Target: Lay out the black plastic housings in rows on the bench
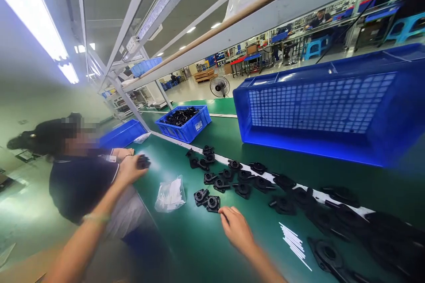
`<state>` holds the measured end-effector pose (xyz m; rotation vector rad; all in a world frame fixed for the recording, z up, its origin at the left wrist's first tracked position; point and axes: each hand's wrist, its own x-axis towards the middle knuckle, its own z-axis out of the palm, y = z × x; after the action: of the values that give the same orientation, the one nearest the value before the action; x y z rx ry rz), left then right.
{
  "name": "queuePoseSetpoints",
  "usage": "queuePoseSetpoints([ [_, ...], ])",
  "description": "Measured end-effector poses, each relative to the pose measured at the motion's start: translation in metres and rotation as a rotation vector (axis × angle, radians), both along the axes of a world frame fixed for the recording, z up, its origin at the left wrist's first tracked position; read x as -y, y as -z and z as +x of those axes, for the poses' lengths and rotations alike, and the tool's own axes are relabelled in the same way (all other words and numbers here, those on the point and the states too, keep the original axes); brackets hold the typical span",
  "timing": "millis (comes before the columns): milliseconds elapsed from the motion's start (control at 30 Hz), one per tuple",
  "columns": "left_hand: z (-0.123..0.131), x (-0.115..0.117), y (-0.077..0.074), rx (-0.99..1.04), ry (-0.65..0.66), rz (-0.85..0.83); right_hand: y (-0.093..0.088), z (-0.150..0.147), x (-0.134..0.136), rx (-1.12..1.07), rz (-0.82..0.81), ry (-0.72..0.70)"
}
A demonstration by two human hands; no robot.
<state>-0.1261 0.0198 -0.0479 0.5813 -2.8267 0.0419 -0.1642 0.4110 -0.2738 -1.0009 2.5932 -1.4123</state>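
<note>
My left hand (128, 171) is raised at the left of the bench, its fingers closed around a black plastic housing (143, 162), slightly blurred. Low over the bench, my right hand (237, 227) pinches the side spout of another black plastic housing (213, 204), which has a square flange and a round hub. A similar housing (200, 196) lies against it. Between my hands is a clear plastic bag (171, 193) of thin white sticks. To the right of my right hand, several loose white sticks (294, 241) lie side by side.
Many more black housings (244, 190) spread rightward along the green bench (186, 239). A blue crate (181, 132) of black parts stands behind them; a large blue crate (308, 146) lies tipped toward me at right. A co-worker (83, 181) sits close at left.
</note>
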Motion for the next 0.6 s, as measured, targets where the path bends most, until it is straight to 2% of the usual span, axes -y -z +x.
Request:
queuePoseSetpoints([
  [100,-0.092,-0.018,0.046,0.061,0.038,0.048,0.009,-0.001,0.004,-0.009,-0.004,0.019],
  [167,-0.135,-0.027,0.073,0.095,0.033,0.074,0.015,-0.001,0.008,-0.011,-0.014,0.041],
  [267,-0.172,-0.037,0.11,0.14,0.015,0.114,0.021,0.0,0.013,-0.009,-0.044,0.077],
  [367,-0.191,-0.046,0.138,0.177,0.02,0.152,0.022,0.001,0.015,0.001,-0.063,0.102],
  [433,-0.195,-0.051,0.146,0.184,0.039,0.168,0.02,0.001,0.013,0.004,-0.064,0.097],
  [500,-0.192,-0.052,0.142,0.168,0.063,0.168,0.018,0.001,0.011,0.004,-0.061,0.083],
  [533,-0.187,-0.05,0.134,0.153,0.076,0.162,0.017,0.001,0.011,0.003,-0.06,0.077],
  [600,-0.166,-0.039,0.11,0.115,0.102,0.144,0.016,0.001,0.01,0.004,-0.063,0.077],
])
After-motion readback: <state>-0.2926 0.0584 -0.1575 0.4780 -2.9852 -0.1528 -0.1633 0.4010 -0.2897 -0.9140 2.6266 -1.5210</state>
